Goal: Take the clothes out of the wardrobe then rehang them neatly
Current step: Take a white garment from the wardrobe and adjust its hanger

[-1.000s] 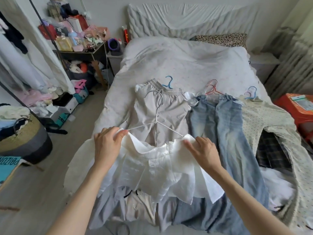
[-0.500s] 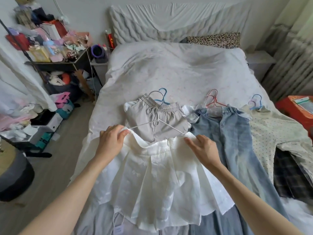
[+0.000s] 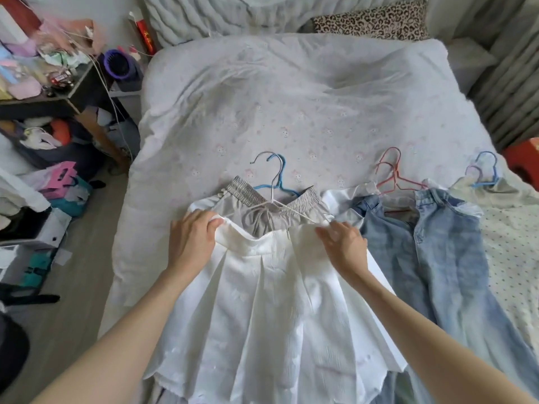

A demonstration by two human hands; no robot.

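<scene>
A white pleated skirt point(image 3: 271, 310) lies spread on the bed point(image 3: 291, 106) in front of me. My left hand point(image 3: 191, 240) pinches the left end of its waistband and my right hand point(image 3: 344, 246) grips the right end. A thin white hanger point(image 3: 274, 196) sits at the waistband, its hook pointing away from me. Under the skirt are grey shorts point(image 3: 262, 211) with an elastic waist on a blue hanger point(image 3: 277, 176). To the right lie blue jeans point(image 3: 437, 252) on a pink hanger point(image 3: 392, 176).
A cream dotted garment point(image 3: 513, 237) with a blue hanger point(image 3: 487, 170) lies at the far right. A leopard-print pillow point(image 3: 373, 24) rests at the headboard. A cluttered dark side table point(image 3: 46, 91) and bags stand on the floor to the left. An orange stool point(image 3: 525, 161) is at the right edge.
Both hands have carried the skirt's waistband and white hanger farther up the bed, over the grey shorts. The skirt now lies flatter and more spread out.
</scene>
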